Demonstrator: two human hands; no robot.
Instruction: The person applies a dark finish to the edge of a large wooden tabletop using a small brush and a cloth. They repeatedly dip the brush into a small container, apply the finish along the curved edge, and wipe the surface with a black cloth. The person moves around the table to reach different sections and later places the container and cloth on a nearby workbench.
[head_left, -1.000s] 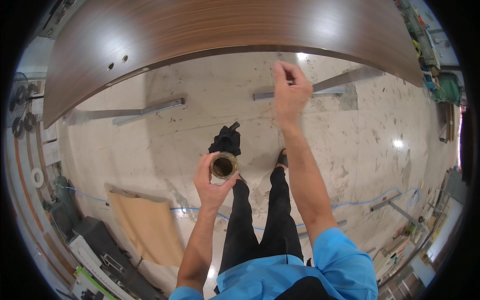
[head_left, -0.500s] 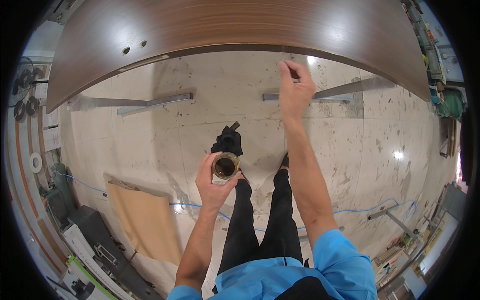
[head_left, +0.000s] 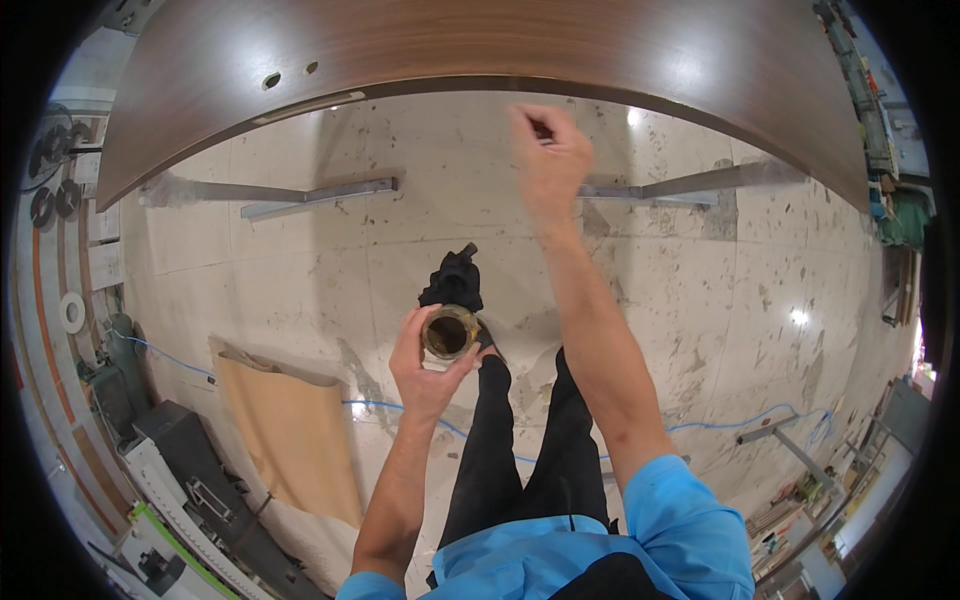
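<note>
My left hand (head_left: 425, 385) is wrapped round a clear glass jar (head_left: 449, 333) whose open mouth faces up. Something dark lies inside the jar, with a brownish rim of glass around it. Reaching forward, my right hand (head_left: 555, 155) is slightly blurred, its fingers curled into a pinch just short of the front edge of a brown wood-grain tabletop (head_left: 480, 45). Whatever is between those fingertips, if anything, is too small to make out.
Metal table legs (head_left: 330, 197) stand on the stained tile floor. A black bundle (head_left: 455, 278) is beyond the jar. Tan sheet material (head_left: 290, 430) lies to the left, a blue hose (head_left: 740, 418) crosses the floor behind me, and a dark box (head_left: 195, 460) is at lower left.
My right hand has moved left and slightly forward along the table's front edge, still pinched. The left hand keeps the jar in nearly the same place. The view has shifted slightly.
</note>
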